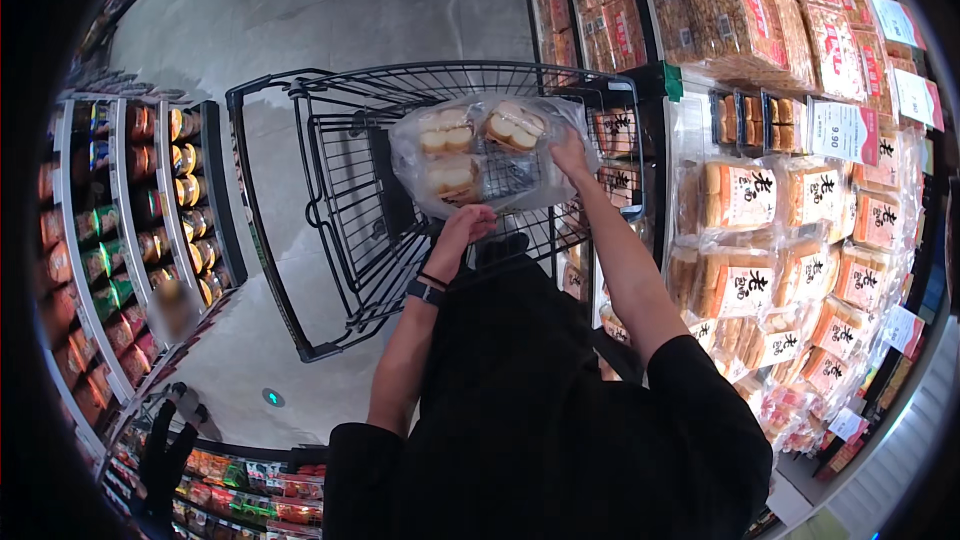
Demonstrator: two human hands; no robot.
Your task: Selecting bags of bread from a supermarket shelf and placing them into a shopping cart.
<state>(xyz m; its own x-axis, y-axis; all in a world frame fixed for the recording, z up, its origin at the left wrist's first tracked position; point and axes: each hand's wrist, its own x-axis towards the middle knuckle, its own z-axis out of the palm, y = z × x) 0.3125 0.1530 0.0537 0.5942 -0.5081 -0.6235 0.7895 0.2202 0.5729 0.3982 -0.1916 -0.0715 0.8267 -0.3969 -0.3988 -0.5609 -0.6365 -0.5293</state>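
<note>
We're seeing a clear plastic bag [492, 156] just above the middle of the frame, over the wire shopping cart [450, 64]; we can't tell whether the cart is bearing its weight. It's carrying three brown-and-white bread pieces [515, 126], two toward its left, one upper right. Our right hand [570, 155] is gripping the bag's right side, fingers closing on the plastic. Our left hand [468, 230] is sitting at the bag's lower edge, fingers partly curled; we can't tell if it's pinching the film or only touching. We're wearing a dark watch [425, 290] on the left wrist. Wrapped loaves [738, 280] are filling the right of the frame, brown packages [705, 10] are stacking up in the upper right, packaged goods [190, 190] are lining shelves at left. Another person [160, 445] in dark clothes is showing at lower left, near a round green floor marker [272, 397].
</note>
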